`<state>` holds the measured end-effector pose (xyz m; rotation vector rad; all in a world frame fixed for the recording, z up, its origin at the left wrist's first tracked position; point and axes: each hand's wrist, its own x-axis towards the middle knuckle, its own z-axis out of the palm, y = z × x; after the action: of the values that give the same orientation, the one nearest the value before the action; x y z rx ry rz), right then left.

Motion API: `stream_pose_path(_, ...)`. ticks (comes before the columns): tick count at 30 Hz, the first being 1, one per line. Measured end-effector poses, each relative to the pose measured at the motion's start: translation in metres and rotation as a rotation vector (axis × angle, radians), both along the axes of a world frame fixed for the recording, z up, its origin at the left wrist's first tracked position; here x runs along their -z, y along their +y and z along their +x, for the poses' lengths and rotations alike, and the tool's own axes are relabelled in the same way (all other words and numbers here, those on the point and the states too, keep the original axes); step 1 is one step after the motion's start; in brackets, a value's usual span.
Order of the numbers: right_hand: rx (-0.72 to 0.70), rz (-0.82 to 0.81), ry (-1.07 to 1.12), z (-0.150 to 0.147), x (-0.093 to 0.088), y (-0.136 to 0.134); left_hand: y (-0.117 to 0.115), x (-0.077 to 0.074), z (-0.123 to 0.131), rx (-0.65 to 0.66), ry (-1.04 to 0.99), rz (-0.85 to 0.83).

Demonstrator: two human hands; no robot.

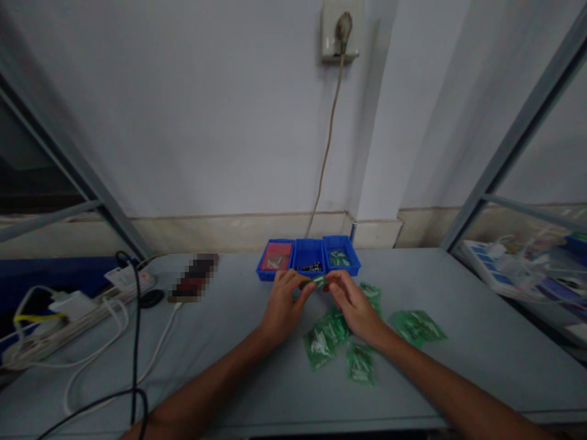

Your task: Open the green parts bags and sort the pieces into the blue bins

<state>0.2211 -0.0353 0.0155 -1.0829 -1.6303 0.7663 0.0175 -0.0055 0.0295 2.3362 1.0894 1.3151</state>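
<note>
A small green plastic bag [319, 281] is pinched between my two hands, just in front of the blue bins. My left hand [285, 305] grips its left end with thumb and fingers, while my right hand [352, 304] closes on the right end. What lies inside that bag is too small to make out. Below my hands, several green plastic bags [321, 342] with small metallic-looking pieces lie on the table. One more green bag [418, 327] rests right of my right forearm. The left blue bin [259, 269] holds something red, the middle blue bin [308, 249] small dark and shiny parts, the right blue bin [353, 260] greenish pieces.
On the left of the grey table [220, 379] lie a power strip [55, 336], white and black cables and a pixelated phone-like object [195, 278]. A wall socket [342, 30] with a hanging cord is behind. Slanted metal frame posts [518, 122] flank the table.
</note>
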Motion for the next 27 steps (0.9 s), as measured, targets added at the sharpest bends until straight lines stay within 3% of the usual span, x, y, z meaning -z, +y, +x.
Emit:
stream_pose_path(13, 0.004, 0.072, -0.019, 0.0015, 0.0021, 0.0013, 0.0007, 0.0064, 0.0002, 0.03, -0.016, -0.09)
stream_pose_path(21, 0.023, 0.032, 0.063, 0.0012, 0.0059, 0.0046, -0.0028, 0.0075, 0.0002, 0.024, -0.092, -0.08)
stream_pose_path(27, 0.06, 0.04, 0.026, 0.0031, 0.0074, 0.0059, 0.0002, 0.0053, -0.0012, 0.057, -0.054, 0.048)
